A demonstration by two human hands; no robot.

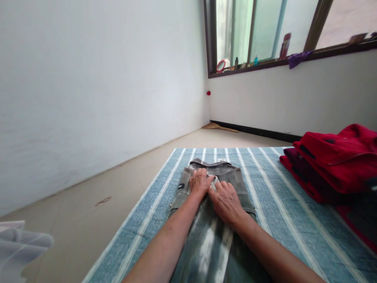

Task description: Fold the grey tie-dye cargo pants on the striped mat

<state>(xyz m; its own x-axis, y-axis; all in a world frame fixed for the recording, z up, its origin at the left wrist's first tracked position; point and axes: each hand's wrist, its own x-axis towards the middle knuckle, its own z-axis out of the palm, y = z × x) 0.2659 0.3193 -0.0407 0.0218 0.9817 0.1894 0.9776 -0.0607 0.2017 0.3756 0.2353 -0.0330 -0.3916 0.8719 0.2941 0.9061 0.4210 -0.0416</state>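
Note:
A grey-green, faded-looking collared jacket (206,236) lies lengthwise before me, its collar at the far end and a small dark label on its left side. My left hand (200,181) is on the upper front, just below the collar, fingers curled into the cloth. Right beside it, my right hand (225,198) has bent fingers closed on the same part of the jacket. A whitish bit of cloth shows between the two hands. My fingertips are partly hidden in the fabric.
The jacket rests on a blue-and-white striped bed cover (147,208). A stack of red and dark folded clothes (338,161) sits at the right. Pale cloth (23,249) shows at lower left. A broom (219,126) lies on the floor near the corner, below a cluttered windowsill (265,65).

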